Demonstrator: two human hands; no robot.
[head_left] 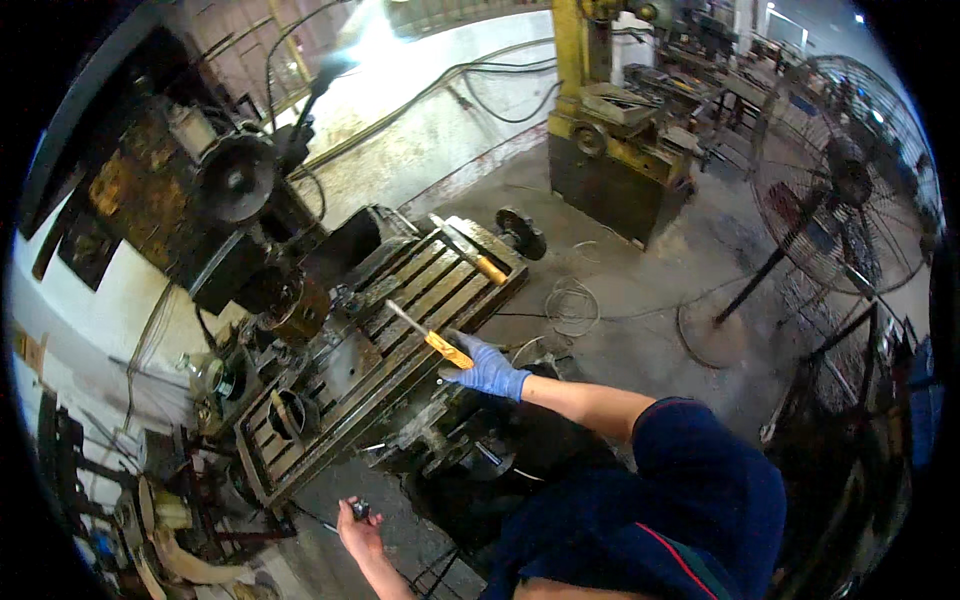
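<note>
My right hand (487,368), in a blue glove, is closed round a yellow-handled tool (449,349) with a narrow metal shaft. Its shaft points up and left, over the near edge of the slotted machine table (400,350). Whether it is a screwdriver or another tool I cannot tell. Bare and lower down, my left hand (364,535) has its fingers curled about a small dark metallic piece (359,509), too small to name, apart from the table. A file-like tool with a wooden handle (490,269) lies across the table's far right end.
The milling machine's head (235,180) stands over the table. A dark round bowl (291,414) with a stick-like handle in it sits at the table's left end. A handwheel (520,233) juts from the far end. Coiled cable (572,306) and a pedestal fan (845,175) are on the right.
</note>
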